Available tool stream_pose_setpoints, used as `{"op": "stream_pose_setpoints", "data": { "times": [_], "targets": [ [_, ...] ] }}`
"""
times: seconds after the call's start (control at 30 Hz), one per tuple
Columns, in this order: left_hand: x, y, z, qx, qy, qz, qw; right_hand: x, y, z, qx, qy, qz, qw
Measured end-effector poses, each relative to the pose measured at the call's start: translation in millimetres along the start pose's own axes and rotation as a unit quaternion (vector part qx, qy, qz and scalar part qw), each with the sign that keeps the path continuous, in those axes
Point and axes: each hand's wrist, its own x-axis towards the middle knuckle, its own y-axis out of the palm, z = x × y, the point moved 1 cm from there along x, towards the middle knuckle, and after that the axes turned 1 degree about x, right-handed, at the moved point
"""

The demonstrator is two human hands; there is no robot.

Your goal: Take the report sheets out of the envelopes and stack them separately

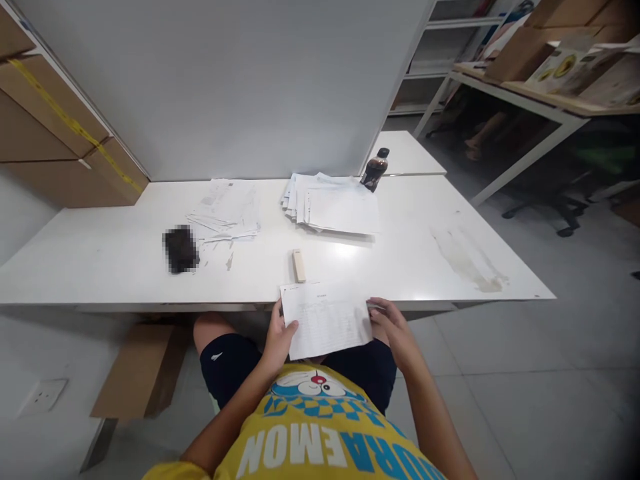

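- While the left hand [280, 338] holds the paper [327, 323] by its left side, thumb on top, the right hand [393, 327] is at its right side; I cannot tell if it pinches.
- The paper is between both hands, over the front edge of the tabletop [405, 270].
- A cream block [299, 265] lies just past the paper, near that front edge.
- A paper stack [343, 207] and a dark bottle [374, 172] are near the back edge.
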Motion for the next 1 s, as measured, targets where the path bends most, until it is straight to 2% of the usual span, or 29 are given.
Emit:
{"op": "stream_pose_setpoints", "data": {
  "times": [0.07,0.1,0.23,0.3,0.5,0.83,0.93,1.0],
  "targets": [
    [3.2,-1.9,0.4,0.005,-0.005,-0.012,1.0,2.3,-0.3,-2.7,-0.019,0.02,-0.055,0.998],
    [5.1,-2.2,1.0,0.012,-0.001,-0.015,1.0,2.8,-0.9,-3.3,-0.019,0.036,-0.062,0.997],
    [10.3,-1.2,4.8,0.047,0.003,-0.016,0.999,-1.9,-2.4,0.0,0.036,0.081,0.018,0.996],
    [9.9,0.7,5.9,0.054,-0.009,-0.011,0.998,-4.7,-3.4,3.1,0.058,0.069,0.026,0.996],
    [8.2,6.7,0.7,0.035,-0.017,-0.008,0.999,0.5,-5.7,8.8,0.044,0.007,-0.037,0.998],
    [20.4,5.4,-2.1,0.188,0.057,-0.05,0.979,20.4,-3.4,17.5,-0.088,-0.043,-0.088,0.991],
    [18.4,7.4,-7.1,0.268,0.127,-0.077,0.952,25.4,-3.6,19.7,-0.126,-0.044,-0.084,0.988],
    [18.9,9.5,-12.9,0.331,0.184,-0.089,0.921,28.9,-3.2,19.9,-0.137,-0.051,-0.084,0.986]
  ]
}}
